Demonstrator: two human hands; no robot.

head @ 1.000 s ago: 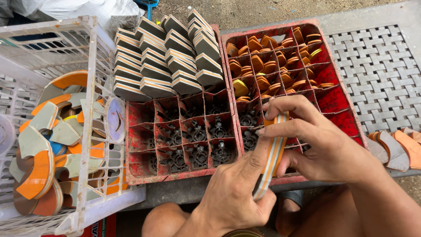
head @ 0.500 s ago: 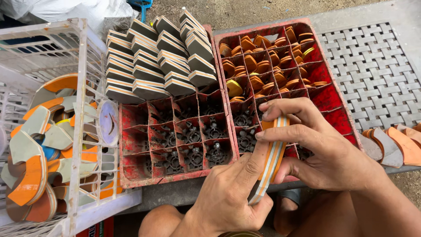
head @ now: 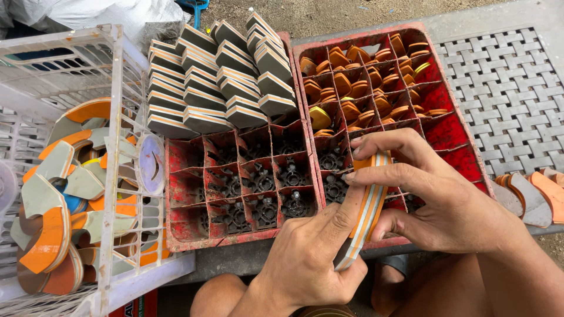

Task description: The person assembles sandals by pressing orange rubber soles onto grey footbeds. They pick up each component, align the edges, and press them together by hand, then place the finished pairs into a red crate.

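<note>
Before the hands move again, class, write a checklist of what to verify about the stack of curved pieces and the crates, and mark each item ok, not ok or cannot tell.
1. Both hands on the stack of curved layered pieces: ok; the left hand grips its lower end, the right hand its upper part.
2. Pieces edge to edge, none slipping out: ok as far as seen; the far side is hidden.
3. Free cells in the left red crate: ok; the front rows are empty.
4. Free cells in the right red crate: ok near the hands.
5. Number of pieces in the stack: cannot tell.
</note>
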